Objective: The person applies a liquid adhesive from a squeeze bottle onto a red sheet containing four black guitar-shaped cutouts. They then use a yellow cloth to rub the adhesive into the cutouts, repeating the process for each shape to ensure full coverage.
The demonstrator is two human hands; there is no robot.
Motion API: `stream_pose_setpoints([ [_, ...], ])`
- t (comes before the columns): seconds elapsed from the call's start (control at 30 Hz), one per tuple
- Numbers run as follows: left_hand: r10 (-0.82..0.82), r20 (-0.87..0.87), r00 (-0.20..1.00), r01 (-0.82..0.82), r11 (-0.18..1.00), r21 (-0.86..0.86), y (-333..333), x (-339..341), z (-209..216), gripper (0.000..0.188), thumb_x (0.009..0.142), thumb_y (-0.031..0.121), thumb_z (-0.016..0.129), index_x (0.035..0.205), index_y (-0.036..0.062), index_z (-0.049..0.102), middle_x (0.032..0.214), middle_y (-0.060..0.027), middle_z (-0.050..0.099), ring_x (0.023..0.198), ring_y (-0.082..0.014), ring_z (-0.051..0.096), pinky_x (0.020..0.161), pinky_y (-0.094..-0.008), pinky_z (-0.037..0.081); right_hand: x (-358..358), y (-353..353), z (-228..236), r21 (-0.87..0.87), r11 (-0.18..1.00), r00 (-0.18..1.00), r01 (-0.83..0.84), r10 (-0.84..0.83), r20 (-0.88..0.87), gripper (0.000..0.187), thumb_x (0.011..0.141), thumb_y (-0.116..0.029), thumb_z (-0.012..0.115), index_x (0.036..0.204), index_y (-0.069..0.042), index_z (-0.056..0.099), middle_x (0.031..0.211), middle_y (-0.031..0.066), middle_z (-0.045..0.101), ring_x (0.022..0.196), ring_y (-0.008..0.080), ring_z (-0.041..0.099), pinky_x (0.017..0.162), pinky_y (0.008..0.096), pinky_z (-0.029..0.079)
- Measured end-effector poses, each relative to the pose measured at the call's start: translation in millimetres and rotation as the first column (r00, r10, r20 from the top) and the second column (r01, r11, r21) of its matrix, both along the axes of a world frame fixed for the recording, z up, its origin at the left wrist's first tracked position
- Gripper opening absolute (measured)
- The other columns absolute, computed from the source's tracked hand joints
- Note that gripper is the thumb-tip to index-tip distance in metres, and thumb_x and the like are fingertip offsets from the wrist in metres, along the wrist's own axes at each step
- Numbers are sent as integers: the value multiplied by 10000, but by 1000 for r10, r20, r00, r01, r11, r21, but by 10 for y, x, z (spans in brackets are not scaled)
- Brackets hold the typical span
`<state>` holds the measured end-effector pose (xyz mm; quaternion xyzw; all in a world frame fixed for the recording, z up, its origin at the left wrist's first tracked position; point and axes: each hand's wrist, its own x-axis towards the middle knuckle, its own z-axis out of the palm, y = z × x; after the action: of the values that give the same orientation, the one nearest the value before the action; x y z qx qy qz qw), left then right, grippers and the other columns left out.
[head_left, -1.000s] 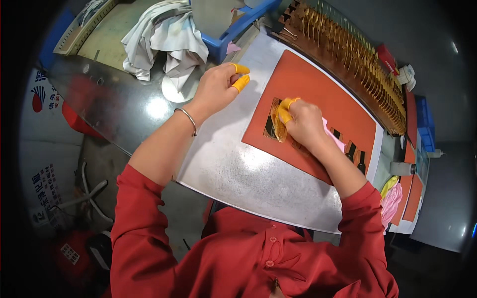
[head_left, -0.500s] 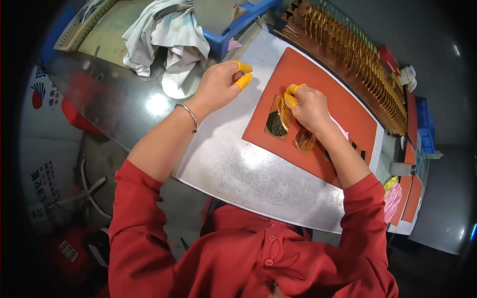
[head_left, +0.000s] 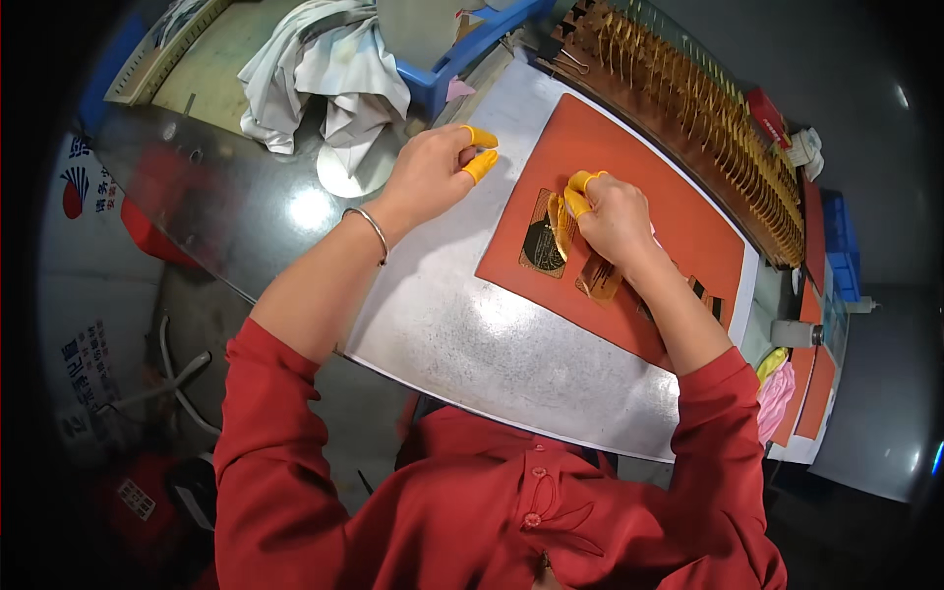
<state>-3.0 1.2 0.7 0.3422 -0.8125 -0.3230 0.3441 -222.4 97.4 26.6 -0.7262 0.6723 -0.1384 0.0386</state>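
My right hand (head_left: 615, 218), with yellow finger covers on thumb and forefinger, pinches a thin, shiny gold sheet piece (head_left: 562, 231). That piece stands tilted over the right side of a flat black-and-gold patterned plate (head_left: 541, 246) lying on an orange mat (head_left: 531, 157). A second, brownish-gold plate (head_left: 598, 279) lies under my right wrist, and my forearm partly hides dark striped pieces (head_left: 706, 295) farther right. To the left, over the white sheet, hovers my left hand (head_left: 435, 169). Its covered thumb and forefinger are apart with nothing visible between them; the other fingers are curled.
Behind the mat stands a brown rack (head_left: 688, 128) holding several gold plates on edge. A crumpled white cloth (head_left: 334, 74) and a blue crate (head_left: 433, 79) are at the back left. A grey-white bottle (head_left: 795, 334) and pink cloth (head_left: 777, 398) lie right. The table's metal edge runs nearest me.
The gold sheet piece in my right hand has tilted more on edge, showing more of the black-and-gold plate beneath. My hands have barely moved.
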Motion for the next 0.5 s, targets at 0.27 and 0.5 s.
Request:
stream_pose_setpoints([
  [0.27,-3,69,998,3,1000,-9,3,-5,25,196,833,113,630,982,-14,638,742,-51,554,580,-95,422,539,-233,375,-35,66,-48,-23,1000,1000,-14,14,9,98,739,-123,604,797,-50,635,756,141,603,665,323,596,603,420,477],
  [0.5,2,27,1000,-2,1000,-12,1,-4,-1,201,834,125,627,984,-8,640,727,-52,543,576,-102,425,534,-241,373,-4,10,-26,-25,999,998,-40,41,50,117,781,-160,622,840,-61,642,741,133,599,670,313,594,612,396,475],
])
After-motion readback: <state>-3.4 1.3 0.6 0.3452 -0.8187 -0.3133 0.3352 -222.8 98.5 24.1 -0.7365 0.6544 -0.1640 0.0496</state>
